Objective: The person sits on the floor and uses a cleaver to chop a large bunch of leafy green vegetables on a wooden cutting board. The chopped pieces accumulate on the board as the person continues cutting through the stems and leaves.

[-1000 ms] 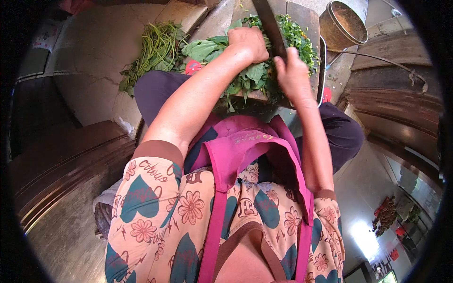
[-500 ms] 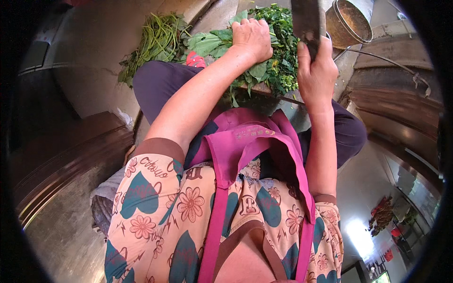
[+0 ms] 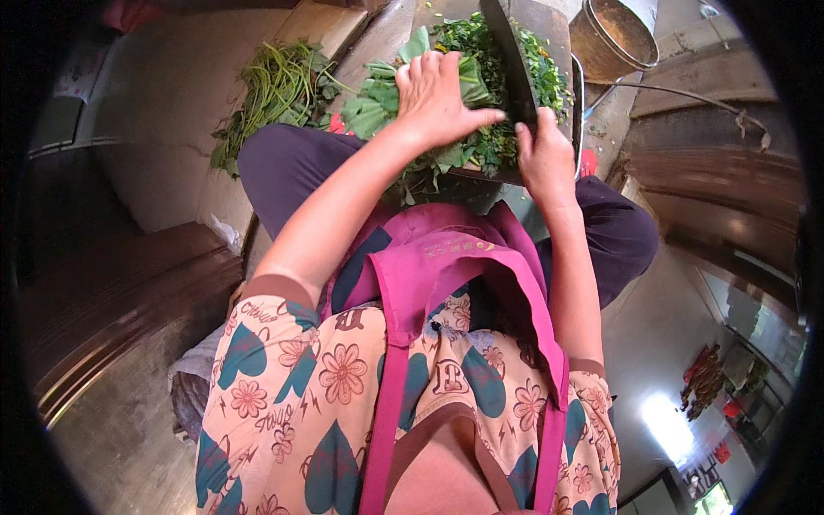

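My right hand [image 3: 548,163] grips the handle of a dark, broad-bladed cleaver [image 3: 513,64]. Its blade points away from me, edge-on over the greens. My left hand [image 3: 433,99] lies over a bunch of large-leaved greens [image 3: 371,107], thumb stretched out toward the blade and fingers spread. Around and beyond the cleaver, a heap of finely chopped greens [image 3: 459,34] covers much of a wooden board [image 3: 549,21] between my knees. The palm hides part of the bunch under it.
A pile of long-stemmed greens [image 3: 279,90] lies on the floor to the left. At the far right stands a rusty metal bucket [image 3: 614,34], with a thin cable or rod [image 3: 687,96] running right from near it. Dark wooden furniture [image 3: 129,292] flanks me at the left.
The cleaver has come down and left, turning from broadside to edge-on over the greens. My left hand has loosened from a closed grip, its thumb now out to the right.
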### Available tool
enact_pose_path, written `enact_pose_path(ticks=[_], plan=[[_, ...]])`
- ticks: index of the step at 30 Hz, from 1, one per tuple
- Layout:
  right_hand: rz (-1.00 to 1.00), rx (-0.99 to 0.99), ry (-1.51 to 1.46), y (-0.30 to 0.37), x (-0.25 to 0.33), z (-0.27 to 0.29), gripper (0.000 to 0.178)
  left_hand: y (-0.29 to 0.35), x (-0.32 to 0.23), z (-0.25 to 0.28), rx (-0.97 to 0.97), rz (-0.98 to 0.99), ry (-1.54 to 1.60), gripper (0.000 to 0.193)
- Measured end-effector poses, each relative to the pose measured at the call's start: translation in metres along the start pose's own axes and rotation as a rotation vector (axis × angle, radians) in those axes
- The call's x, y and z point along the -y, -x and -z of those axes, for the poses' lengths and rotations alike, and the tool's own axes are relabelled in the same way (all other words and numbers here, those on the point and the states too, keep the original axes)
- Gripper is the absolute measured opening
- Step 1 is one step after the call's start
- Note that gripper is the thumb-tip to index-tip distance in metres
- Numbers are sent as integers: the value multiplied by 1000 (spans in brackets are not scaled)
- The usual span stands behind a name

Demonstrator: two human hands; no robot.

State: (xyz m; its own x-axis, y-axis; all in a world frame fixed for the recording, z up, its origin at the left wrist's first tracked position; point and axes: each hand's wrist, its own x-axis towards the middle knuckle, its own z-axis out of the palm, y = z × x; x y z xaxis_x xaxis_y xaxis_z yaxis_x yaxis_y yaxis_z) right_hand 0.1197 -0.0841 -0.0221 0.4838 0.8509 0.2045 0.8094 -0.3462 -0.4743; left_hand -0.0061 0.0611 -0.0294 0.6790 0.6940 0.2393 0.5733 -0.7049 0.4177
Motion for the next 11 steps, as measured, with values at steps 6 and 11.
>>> enact_pose_path(ticks=[6, 11], plan=[[-37, -29, 9, 6, 6, -8, 26, 53, -12, -13, -137, -339, -20, 114], [-21, -32, -107, 1, -6, 1, 29, 13, 5, -12, 138, -283, -143, 98]])
